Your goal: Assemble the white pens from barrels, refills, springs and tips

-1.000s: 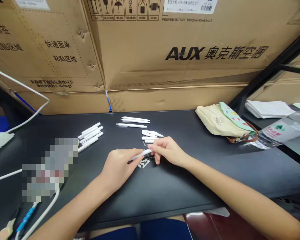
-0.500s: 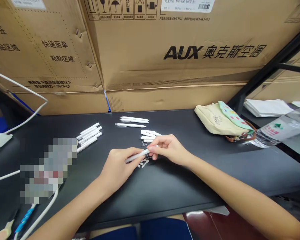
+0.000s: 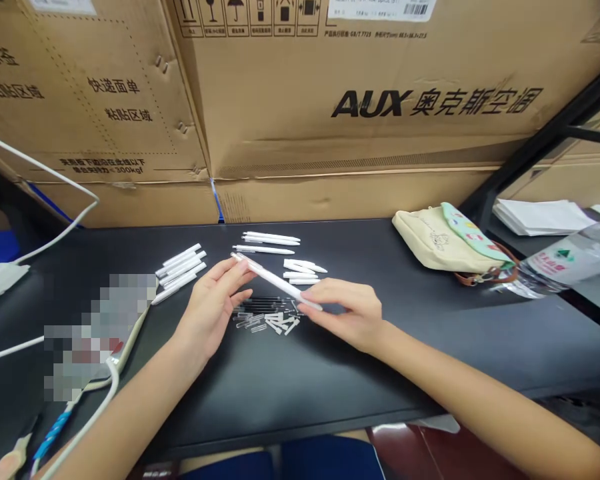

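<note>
A white pen (image 3: pixel 275 281) is held slantwise above the table between my two hands. My left hand (image 3: pixel 215 297) pinches its upper left end, and my right hand (image 3: pixel 347 310) grips its lower right end. Below it lie black refills (image 3: pixel 265 305), small clear pieces (image 3: pixel 250 323) and white clips (image 3: pixel 282 323). Several white tips (image 3: pixel 303 270) rest just beyond my right hand. Behind them are whole white pens (image 3: pixel 269 244). White pen barrels (image 3: pixel 181 269) lie in a group to the left of my left hand.
A cream pouch (image 3: pixel 430 240) and a clear plastic bottle (image 3: pixel 565 260) lie at the right. On the left are a blurred-out object (image 3: pixel 105 333) and white cables (image 3: pixel 93 427). Cardboard boxes (image 3: pixel 300 147) stand along the back of the black table (image 3: pixel 300 393).
The pen has swung round: its left end is now up and its right end down. My left hand has moved left and turned, uncovering the small parts below. My right hand has shifted slightly right.
</note>
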Demonstrator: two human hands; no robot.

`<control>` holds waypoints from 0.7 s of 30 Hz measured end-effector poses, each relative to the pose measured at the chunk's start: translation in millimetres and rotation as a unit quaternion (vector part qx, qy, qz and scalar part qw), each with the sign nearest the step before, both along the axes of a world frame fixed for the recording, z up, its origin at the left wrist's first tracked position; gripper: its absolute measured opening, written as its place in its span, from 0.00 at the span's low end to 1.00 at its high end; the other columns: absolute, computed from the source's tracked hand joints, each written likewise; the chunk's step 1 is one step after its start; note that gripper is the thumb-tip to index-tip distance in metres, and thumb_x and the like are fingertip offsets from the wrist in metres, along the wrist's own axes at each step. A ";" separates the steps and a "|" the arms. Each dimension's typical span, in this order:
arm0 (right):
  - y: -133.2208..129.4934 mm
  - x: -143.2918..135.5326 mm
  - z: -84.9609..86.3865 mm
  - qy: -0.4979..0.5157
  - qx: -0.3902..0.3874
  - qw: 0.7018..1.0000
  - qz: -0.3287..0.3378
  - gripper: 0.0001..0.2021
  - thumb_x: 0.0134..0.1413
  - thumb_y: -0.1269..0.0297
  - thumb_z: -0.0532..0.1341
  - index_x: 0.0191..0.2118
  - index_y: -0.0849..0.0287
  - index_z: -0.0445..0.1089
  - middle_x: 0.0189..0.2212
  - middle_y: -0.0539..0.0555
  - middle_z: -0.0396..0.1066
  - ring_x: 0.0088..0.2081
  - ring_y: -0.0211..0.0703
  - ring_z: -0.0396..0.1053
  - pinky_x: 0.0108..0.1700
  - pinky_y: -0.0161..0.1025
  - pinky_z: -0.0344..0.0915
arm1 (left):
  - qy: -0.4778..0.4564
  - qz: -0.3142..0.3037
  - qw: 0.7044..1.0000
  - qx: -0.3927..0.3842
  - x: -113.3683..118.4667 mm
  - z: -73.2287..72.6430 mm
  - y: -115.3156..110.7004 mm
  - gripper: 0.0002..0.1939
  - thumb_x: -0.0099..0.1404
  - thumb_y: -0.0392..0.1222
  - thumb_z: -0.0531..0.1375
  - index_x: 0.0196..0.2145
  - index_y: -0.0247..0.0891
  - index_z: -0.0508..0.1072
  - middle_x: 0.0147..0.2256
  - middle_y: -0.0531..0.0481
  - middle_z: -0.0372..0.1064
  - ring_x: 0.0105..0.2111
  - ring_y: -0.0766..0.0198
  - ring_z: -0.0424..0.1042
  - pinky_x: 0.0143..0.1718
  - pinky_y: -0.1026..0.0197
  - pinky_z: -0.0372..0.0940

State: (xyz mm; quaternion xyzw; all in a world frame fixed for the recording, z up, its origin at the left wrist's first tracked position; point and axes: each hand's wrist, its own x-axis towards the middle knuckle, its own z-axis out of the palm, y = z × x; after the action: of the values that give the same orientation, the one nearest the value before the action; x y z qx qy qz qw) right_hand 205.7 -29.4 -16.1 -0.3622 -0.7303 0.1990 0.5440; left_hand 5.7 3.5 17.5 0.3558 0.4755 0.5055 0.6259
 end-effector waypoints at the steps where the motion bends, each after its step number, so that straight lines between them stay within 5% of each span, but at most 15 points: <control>1: -0.5 -1.4 -2.1 -0.017 0.006 1.000 0.016 0.03 0.49 0.64 0.64 0.30 0.55 0.75 0.25 0.54 0.76 0.27 0.45 0.73 0.32 0.43 0.72 | -0.001 0.010 1.000 0.000 1.1 -1.2 -0.6 0.17 0.50 0.43 0.68 0.37 0.37 0.72 0.42 0.47 0.73 0.43 0.63 0.72 0.31 0.71 0.66; 5: -2.6 -6.9 -5.7 -0.054 0.021 0.997 0.051 0.04 0.52 0.65 0.62 0.31 0.55 0.74 0.26 0.54 0.76 0.27 0.42 0.73 0.30 0.39 0.72 | 0.005 0.038 0.999 0.018 5.1 -5.0 -3.9 0.26 0.50 0.43 0.68 0.47 0.41 0.67 0.37 0.49 0.75 0.41 0.63 0.73 0.34 0.66 0.68; 14: -6.3 -10.6 -5.5 -0.034 0.057 0.998 0.010 0.03 0.52 0.66 0.63 0.32 0.56 0.75 0.24 0.53 0.76 0.26 0.42 0.74 0.28 0.38 0.72 | 0.062 0.094 0.983 0.144 7.6 -3.0 -7.4 0.16 0.49 0.43 0.68 0.34 0.36 0.69 0.30 0.53 0.71 0.32 0.66 0.73 0.29 0.67 0.69; 21: -5.6 -11.1 -4.9 -0.007 0.064 0.997 -0.033 0.03 0.51 0.68 0.63 0.33 0.56 0.75 0.26 0.53 0.77 0.27 0.43 0.74 0.29 0.39 0.72 | 0.040 0.103 0.986 0.121 9.6 -3.4 -8.8 0.17 0.49 0.43 0.68 0.34 0.37 0.67 0.29 0.54 0.71 0.32 0.66 0.73 0.30 0.66 0.69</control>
State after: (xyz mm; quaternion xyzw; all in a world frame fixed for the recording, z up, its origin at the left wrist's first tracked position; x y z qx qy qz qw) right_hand 194.6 -35.0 -20.9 -0.3523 -0.7326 0.1313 0.5674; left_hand 15.2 -5.3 14.1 0.3979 0.4699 0.6064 0.5031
